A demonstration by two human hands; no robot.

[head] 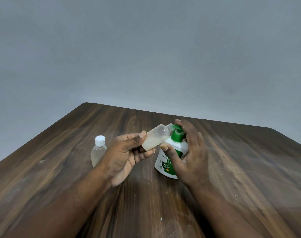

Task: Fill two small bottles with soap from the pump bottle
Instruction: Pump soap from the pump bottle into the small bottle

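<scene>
Here small bottle point(156, 138) tilts between left fingers point(143, 155), seemingly touching spout point(176, 127)

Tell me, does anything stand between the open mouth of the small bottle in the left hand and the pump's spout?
Nothing visible does. The left hand holds the small bottle tilted, its mouth right at the green pump head. The right hand rests on the pump head, not between them.
</scene>
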